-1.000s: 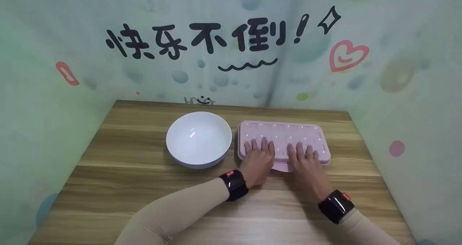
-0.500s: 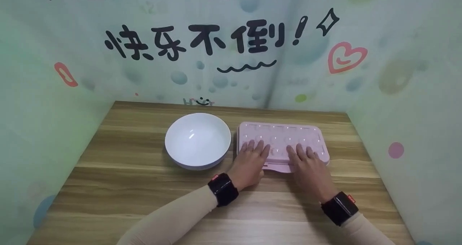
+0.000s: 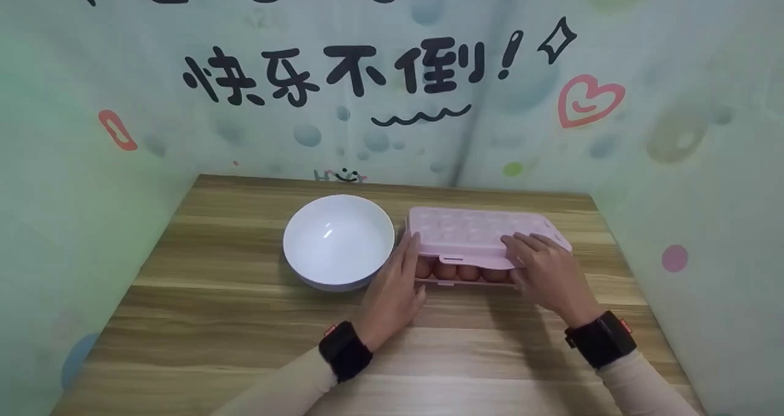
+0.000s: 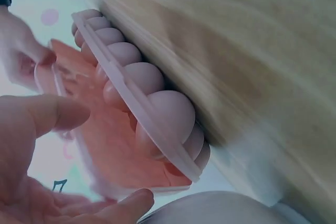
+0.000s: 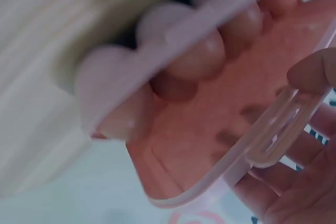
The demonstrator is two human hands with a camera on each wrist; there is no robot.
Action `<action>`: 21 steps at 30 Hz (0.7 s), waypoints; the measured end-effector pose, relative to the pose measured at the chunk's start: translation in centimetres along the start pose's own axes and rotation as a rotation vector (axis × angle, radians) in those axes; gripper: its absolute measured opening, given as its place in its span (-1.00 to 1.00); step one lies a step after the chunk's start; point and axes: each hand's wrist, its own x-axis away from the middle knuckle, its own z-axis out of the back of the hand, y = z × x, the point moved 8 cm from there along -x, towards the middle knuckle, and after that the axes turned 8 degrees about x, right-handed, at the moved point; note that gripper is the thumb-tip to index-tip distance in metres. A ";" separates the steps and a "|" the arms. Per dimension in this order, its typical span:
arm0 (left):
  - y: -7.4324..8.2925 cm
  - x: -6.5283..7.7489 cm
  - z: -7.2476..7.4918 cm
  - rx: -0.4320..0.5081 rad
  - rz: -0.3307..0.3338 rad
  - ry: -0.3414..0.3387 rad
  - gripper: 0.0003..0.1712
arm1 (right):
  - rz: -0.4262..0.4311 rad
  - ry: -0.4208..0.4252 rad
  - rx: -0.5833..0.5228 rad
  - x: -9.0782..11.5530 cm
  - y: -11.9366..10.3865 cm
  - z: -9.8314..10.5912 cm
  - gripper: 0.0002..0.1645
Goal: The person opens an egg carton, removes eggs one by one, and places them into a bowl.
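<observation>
Since half a second ago, the pink carton [image 3: 459,229] has had its lid [image 5: 194,140] raised at the near edge, and the left-hand grip [image 3: 392,296] has shifted to its left end. Wooden worktop [image 3: 233,306] fills the lower frame. The carton sits right of centre, near the white bowl [image 3: 337,244] just left of centre. Left fingers extend alongside the carton; the right-hand grip [image 3: 547,273] pinches the lid's front edge. Brown eggs [image 3: 469,272] show beneath.
</observation>
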 end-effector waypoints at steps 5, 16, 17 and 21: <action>-0.6 0.2 -0.1 0.085 0.062 0.038 0.07 | -0.061 0.031 -0.093 -1.3 2.4 1.4 -0.51; -2.1 -1.6 -2.1 0.075 0.135 0.015 -0.10 | -0.180 0.053 -0.193 -3.9 6.4 2.0 -0.64; -2.2 -1.7 -2.3 0.072 0.142 0.006 -0.10 | -0.181 0.054 -0.199 -4.0 6.5 1.9 -0.62; -2.4 -2.2 -2.7 0.048 0.143 0.009 -0.13 | -0.179 0.056 -0.218 -4.0 6.8 1.7 -0.61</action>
